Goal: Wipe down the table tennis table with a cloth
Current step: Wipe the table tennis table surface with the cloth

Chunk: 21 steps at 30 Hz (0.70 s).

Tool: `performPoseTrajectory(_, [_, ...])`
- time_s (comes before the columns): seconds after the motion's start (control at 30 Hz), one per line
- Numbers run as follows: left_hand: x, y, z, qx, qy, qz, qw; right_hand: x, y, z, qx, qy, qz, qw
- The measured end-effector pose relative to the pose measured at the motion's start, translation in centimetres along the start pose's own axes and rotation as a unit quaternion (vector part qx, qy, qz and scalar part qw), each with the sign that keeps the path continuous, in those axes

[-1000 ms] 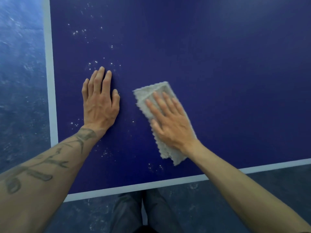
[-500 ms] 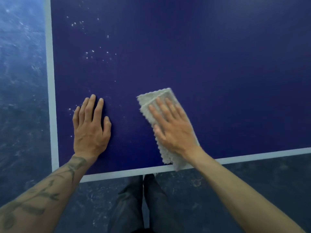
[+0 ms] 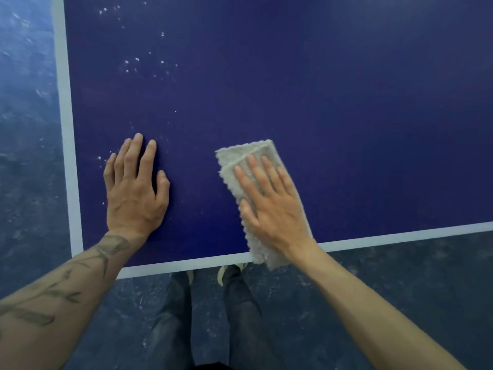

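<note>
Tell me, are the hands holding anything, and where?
Nothing is gripped. The right hand presses flat on the folded cloth's middle; the left hand lies flat on the table.

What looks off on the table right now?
White specks dot the table beyond the left hand, not yet wiped. The cloth under the right hand overhangs the near edge. Nothing looks damaged.

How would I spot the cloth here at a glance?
Find the dark blue table with white edge lines; two hands lie flat near its front edge. The cloth is the pale, fluffy folded rectangle under the right hand; the left hand presses bare table.
</note>
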<state>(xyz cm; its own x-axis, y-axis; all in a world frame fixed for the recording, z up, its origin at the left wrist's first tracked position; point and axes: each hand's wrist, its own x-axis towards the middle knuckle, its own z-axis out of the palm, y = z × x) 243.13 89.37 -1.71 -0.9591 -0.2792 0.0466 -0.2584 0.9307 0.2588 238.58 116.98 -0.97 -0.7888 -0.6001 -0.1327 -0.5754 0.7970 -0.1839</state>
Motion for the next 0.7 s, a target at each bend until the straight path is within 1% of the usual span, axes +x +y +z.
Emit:
performPoseTrajectory(0.07, [0.0, 0.0, 0.1, 0.002, 0.000, 0.000, 1.000, 0.6, 1.6, -0.4, -0.011, 0.011, 0.080, 0.997])
performPoseTrajectory(0.13, [-0.1, -0.1, 0.1, 0.000, -0.003, 0.004, 1.000, 2.7, 0.6, -0.5, 0.001, 0.032, 0.146, 0.989])
performPoseTrajectory(0.2, [-0.1, -0.2, 0.1, 0.002, -0.002, 0.006, 1.000, 4.9, -2.5, -0.1, 0.023, 0.040, 0.167, 0.985])
performPoseTrajectory(0.27, [-0.1, -0.4, 0.2, 0.002, 0.005, 0.007, 1.000, 5.5, -6.4, 0.7, 0.033, 0.040, 0.136, 0.989])
performPoseTrajectory(0.33, [-0.2, -0.6, 0.3, 0.000, 0.011, 0.011, 1.000, 3.8, -9.2, 1.4, 0.037, 0.032, 0.073, 0.996])
performPoseTrajectory(0.4, [-0.2, -0.7, 0.3, -0.004, 0.008, 0.017, 1.000, 1.3, -9.2, 1.7, 0.034, 0.023, 0.030, 0.999])
performPoseTrajectory(0.43, [-0.2, -0.8, 0.3, -0.008, 0.006, 0.018, 1.000, 0.3, -8.4, 1.6, 0.030, 0.016, 0.032, 0.999])
performPoseTrajectory(0.47, [-0.1, -0.9, 0.3, -0.013, 0.003, 0.018, 1.000, -0.5, -7.4, 1.4, 0.022, 0.013, 0.055, 0.998])
performPoseTrajectory(0.53, [-0.1, -0.9, 0.0, -0.032, -0.004, 0.013, 0.999, -0.4, -5.8, 1.0, 0.005, 0.015, 0.136, 0.991])
performPoseTrajectory(0.6, [0.1, -1.3, -0.5, -0.056, -0.007, 0.016, 0.998, 1.9, -6.0, 0.8, 0.010, 0.034, 0.215, 0.976])
performPoseTrajectory(0.67, [0.6, -2.4, -1.1, -0.060, 0.004, 0.040, 0.997, 5.4, -8.3, 0.9, 0.027, 0.053, 0.249, 0.967])
performPoseTrajectory(0.7, [1.1, -3.3, -1.4, -0.053, 0.012, 0.053, 0.997, 7.0, -10.0, 1.1, 0.037, 0.058, 0.245, 0.967])
